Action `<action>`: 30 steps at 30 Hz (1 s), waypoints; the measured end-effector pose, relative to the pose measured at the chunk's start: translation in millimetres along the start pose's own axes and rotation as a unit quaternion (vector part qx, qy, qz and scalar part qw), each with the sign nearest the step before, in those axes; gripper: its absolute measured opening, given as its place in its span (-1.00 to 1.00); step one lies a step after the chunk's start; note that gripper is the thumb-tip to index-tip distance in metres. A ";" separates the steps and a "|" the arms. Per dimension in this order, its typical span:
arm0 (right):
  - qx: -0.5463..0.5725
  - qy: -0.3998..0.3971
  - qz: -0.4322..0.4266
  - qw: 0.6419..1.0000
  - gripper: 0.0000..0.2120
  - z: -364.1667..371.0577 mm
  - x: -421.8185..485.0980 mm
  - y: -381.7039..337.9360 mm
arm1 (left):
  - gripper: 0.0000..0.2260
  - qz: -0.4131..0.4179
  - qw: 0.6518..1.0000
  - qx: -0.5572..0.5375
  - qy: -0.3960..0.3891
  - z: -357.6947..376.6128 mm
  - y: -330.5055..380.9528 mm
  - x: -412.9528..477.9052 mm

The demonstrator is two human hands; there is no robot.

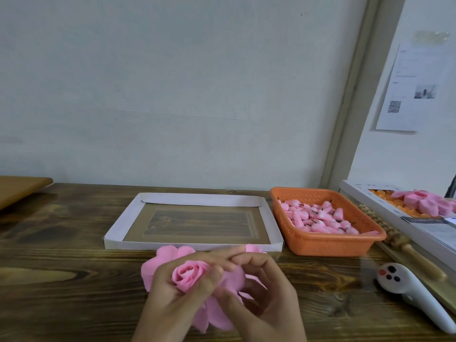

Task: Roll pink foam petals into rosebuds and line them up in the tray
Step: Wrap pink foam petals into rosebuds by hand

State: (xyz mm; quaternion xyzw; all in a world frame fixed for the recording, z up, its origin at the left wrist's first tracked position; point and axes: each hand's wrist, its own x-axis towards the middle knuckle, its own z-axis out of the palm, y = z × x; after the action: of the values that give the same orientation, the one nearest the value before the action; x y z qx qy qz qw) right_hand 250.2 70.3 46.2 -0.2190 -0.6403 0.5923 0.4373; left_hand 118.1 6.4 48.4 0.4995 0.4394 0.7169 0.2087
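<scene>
Closest in, two hands meet low over the worktop (61,292), both closed on pink foam. The left hand (170,302) curls round a half-rolled rosebud (190,274), thumb against its side. The right hand (269,292) presses in beside it, fingers bent and gripping the outer petals (217,314) that hang below. More loose pink foam (158,265) spreads under the left hand. The worktop is dark, strongly grained wood set against a pale wall (172,82). Just behind the hands lies the shallow white card tray (118,233), and beside it to the right an orange mesh basket (328,245) heaped with small pink pieces. A white handheld device (414,290) lies near the right edge, and a printed sheet (409,90) hangs on the right-hand wall
</scene>
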 end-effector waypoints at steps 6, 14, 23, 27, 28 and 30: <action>0.066 0.061 -0.003 0.996 -0.68 1.5 -3.4 1.6 | -0.83 0.029 0.995 0.088 0.033 6.2 3.5 -4.5; 0.079 0.151 -0.037 0.985 -0.70 11.0 -3.0 0.1 | -0.66 0.003 0.996 0.084 0.035 9.5 5.5 -9.1; 0.049 0.095 -0.104 0.989 -0.79 11.6 -5.0 2.8 | -0.77 0.025 0.996 0.081 0.014 6.5 -3.1 -7.3; 0.020 0.067 -0.119 0.990 -0.83 8.8 -4.9 0.6 | -0.90 0.030 0.996 0.069 0.040 7.1 -8.3 -9.7; 0.013 0.059 -0.120 0.991 -0.83 8.6 -5.1 -1.7 | -0.90 0.034 0.996 0.067 0.046 7.9 -10.9 -10.1; 0.014 0.035 -0.134 0.990 -0.85 10.1 -8.0 -6.8 | -0.89 0.039 0.996 0.054 0.056 8.8 -12.6 -10.5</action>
State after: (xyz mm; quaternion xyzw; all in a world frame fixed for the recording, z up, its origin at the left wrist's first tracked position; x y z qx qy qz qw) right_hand 247.7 56.8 51.1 -0.1457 -0.6398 0.5288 0.5383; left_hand 128.6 9.1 33.3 0.4859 0.4686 0.7265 0.1288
